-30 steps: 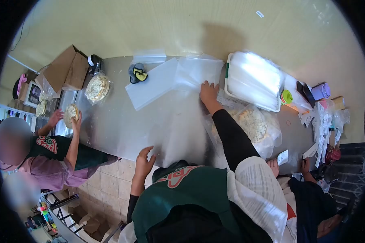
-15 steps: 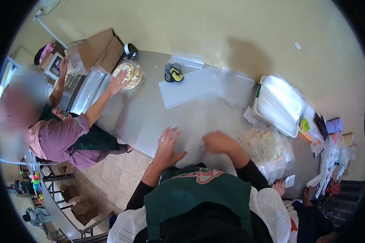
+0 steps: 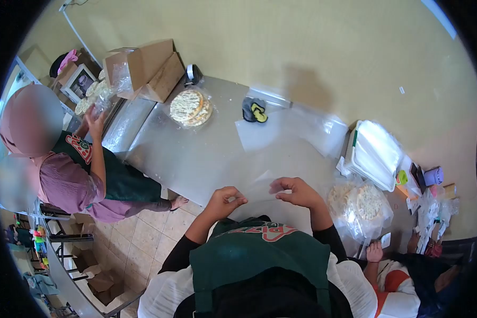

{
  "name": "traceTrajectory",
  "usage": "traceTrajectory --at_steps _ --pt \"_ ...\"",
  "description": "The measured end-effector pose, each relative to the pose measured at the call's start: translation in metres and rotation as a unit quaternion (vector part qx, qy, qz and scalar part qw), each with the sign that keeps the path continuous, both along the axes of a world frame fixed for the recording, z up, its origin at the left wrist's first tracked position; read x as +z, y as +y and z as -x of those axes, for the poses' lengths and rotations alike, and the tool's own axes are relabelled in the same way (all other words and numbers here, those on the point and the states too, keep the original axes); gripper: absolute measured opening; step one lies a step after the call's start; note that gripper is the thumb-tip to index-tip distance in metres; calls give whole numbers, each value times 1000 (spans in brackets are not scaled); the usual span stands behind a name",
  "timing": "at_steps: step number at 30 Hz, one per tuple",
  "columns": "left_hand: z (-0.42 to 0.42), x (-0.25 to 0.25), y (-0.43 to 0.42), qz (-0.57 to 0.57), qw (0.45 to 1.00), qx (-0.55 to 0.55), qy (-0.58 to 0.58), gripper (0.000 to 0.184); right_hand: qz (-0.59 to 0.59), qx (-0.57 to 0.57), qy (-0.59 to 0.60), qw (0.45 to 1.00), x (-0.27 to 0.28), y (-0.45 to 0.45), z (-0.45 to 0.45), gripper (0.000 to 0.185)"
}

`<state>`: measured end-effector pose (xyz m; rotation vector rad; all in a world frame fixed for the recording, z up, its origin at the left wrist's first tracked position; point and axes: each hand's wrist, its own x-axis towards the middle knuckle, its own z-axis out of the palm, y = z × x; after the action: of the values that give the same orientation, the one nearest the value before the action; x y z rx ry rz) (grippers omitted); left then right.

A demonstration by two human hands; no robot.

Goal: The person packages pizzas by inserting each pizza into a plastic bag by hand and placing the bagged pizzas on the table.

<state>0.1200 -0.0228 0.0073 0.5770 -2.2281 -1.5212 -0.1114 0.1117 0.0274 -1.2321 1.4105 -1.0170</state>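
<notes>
My left hand (image 3: 227,203) and my right hand (image 3: 297,192) are close to my apron at the table's front edge, fingers curled. Between them stretches a thin, see-through plastic bag (image 3: 258,185); each hand pinches one side of it, though its outline is faint. To the right of my right hand lie bagged pizzas (image 3: 368,204) with pale, shredded topping. Farther off, at the left of the table, rests a stack of pizzas in clear plastic (image 3: 191,108).
Beyond my hands are flat plastic sheets (image 3: 318,130) and a grey-and-yellow cloth item (image 3: 255,110). A white basket of plastic bags (image 3: 375,153) stands right. At left, a co-worker (image 3: 71,175) stands near cardboard boxes (image 3: 143,66). Another person's hand (image 3: 374,252) rests at lower right.
My hands have gone from spread over the tabletop to pinching the plastic bag. The co-worker at left has drawn a hand back from the pizza stack. The view has shifted slightly.
</notes>
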Motion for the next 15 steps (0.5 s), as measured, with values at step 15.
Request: traceTrajectory --at_steps 15 --pt "-111 29 -126 -118 987 -20 -102 25 -8 272 132 953 1 -197 -131 10"
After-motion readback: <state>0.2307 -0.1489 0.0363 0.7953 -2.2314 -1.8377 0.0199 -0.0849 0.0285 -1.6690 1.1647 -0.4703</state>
